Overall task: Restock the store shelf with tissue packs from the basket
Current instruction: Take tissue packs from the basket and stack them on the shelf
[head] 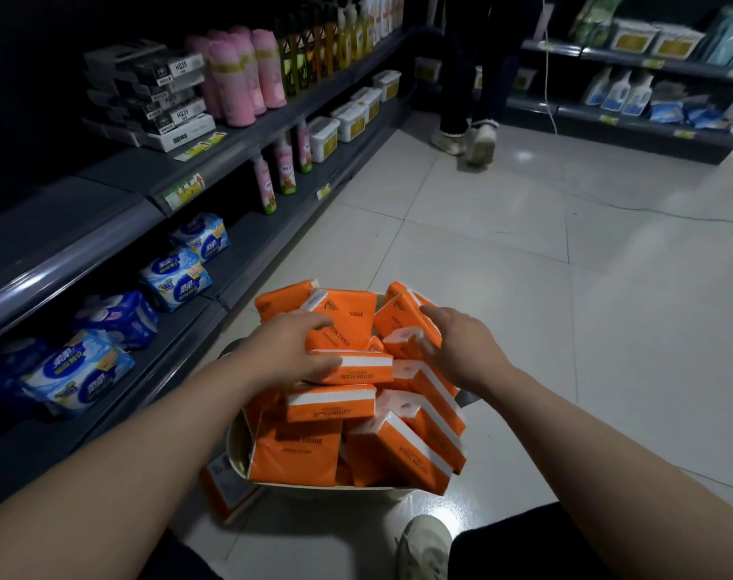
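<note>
Heaped tissue packs (352, 366) hid most of the basket (335, 492), and beyond the basket a person (461, 85) was cut off above the legs.

Left hand (291, 349) and right hand (461, 349), each with a grip on orange tissue packs (331, 410) in a basket (236, 439)

Pale tiled floor (524, 286). Blue-white packs (176, 278) lower left, pink rolls (247, 73) above. Second person's shoes (480, 144) at aisle end; white cable (548, 77) hanging beside.
</note>
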### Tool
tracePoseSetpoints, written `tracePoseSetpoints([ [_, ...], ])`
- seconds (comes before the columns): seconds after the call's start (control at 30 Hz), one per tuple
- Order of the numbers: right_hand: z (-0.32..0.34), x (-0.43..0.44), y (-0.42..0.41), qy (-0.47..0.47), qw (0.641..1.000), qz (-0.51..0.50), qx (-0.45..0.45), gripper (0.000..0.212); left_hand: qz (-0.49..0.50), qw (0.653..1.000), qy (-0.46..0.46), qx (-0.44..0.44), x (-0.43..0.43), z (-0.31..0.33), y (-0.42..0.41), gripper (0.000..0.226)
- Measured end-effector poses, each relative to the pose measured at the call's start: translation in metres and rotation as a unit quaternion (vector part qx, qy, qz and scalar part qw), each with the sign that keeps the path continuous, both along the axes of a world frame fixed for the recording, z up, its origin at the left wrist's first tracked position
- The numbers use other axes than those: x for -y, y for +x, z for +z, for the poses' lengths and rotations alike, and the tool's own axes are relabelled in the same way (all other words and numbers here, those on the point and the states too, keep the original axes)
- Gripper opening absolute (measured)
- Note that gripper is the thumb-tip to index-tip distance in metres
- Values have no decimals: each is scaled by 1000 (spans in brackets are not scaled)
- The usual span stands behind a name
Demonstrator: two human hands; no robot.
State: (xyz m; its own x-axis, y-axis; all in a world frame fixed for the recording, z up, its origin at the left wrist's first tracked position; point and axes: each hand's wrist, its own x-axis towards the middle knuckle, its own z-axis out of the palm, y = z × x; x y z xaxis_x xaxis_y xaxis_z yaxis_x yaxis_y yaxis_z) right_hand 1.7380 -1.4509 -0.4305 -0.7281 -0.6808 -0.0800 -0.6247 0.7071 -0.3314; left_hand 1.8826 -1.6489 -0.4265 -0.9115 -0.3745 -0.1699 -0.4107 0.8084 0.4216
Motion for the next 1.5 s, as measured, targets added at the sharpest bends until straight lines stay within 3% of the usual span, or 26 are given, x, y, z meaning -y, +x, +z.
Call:
tracePoseSetpoints([
  [0.17,-11,1,-4,21,1000,10,-18,48,-46,996,-5,72,-7,-9,-12,80],
  [0.4,-13,9,-12,17,999,18,-26,45,-38,991,87,93,5,-8,-19,44],
  [0.6,-12,7,-16,11,1000,3,9,47,-18,996,75,36,19,4,-15,20],
  [0.7,-12,9,-17,13,1000,-9,22,48,20,998,59,-10,28,15,-10,29],
  [0.87,-16,23,-13,34,999,-15,25,52,77,978,166,-98,37,26,3,28],
  [1.07,-24,39,-11,88,996,5,18,27,85,975,172,-113,42,31,13,31],
  [1.17,-16,39,-13,94,995,16,-26,27,97,975,172,-105,47,31,16,26],
  [1.27,-2,40,-18,43,997,5,-59,31,121,971,168,-118,55,33,18,18],
  [1.5,30,54,-11,-125,992,1,-28,27,218,940,186,-186,71,43,36,22],
])
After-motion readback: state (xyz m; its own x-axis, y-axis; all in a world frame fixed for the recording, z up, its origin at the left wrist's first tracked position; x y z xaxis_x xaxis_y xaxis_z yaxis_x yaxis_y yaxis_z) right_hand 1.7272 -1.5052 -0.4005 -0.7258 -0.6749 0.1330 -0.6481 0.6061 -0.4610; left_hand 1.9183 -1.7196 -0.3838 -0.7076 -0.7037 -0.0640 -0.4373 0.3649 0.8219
